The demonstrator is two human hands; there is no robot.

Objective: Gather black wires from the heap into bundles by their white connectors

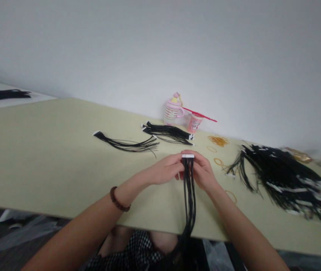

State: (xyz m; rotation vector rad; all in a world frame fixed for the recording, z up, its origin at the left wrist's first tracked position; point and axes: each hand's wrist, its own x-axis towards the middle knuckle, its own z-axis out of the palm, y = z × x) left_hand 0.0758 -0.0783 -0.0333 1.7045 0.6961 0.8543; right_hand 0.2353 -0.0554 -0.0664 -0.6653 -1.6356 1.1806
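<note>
No legible text anywhere

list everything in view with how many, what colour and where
held wire bundle: 1, black with white connector, between the hands
loose wire bundle: 1, black with white end, table left of centre
grouped wire bundles: uncountable, black with white ends, before the mug
wire pile: uncountable, black and white, table right
far-left strands: uncountable, black, on white surface
mug: 1, pink and white, by wall
cup: 1, pink, right of mug
stick: 1, red, across cup
bands: several, yellow-brown, right of centre
table: 1, pale yellow-green, below
wall: 1, pale grey, behind
bracelet: 1, brown, left wrist
checked clothing: black and white, lap
left hand: 1, bare, at connector
right hand: 1, bare, at connector
</note>
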